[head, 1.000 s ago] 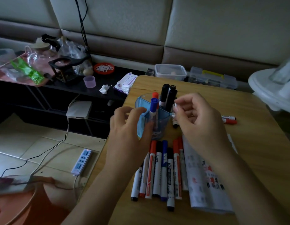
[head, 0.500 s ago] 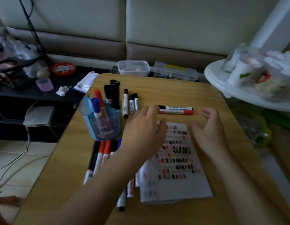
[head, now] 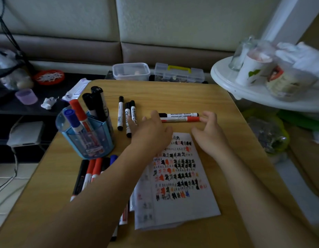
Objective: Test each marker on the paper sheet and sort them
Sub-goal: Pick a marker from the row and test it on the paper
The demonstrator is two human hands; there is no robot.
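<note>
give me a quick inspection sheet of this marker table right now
surface: wooden table
job's things: scribbled paper sheet; blue holder with markers in it; three black markers lying flat; black and red pair beyond the sheet; marker row near left
clutter: two clear boxes behind the table
grippers: left hand and right hand open, holding nothing, at either end of the pair
cables: black cable upper left; white cable on the floor
surroundings: white round stand with cups, right

Behind the wooden table [head: 190, 97]: a clear food container [head: 131, 71] beside a compartment box [head: 179, 76] with a yellow handle. Right: white round shelf [head: 232, 86] bearing a paper cup [head: 251, 70] and glass jar [head: 240, 56]. Left: purple cup [head: 26, 96], red dish [head: 48, 77], crumpled tissue [head: 47, 103].
</note>
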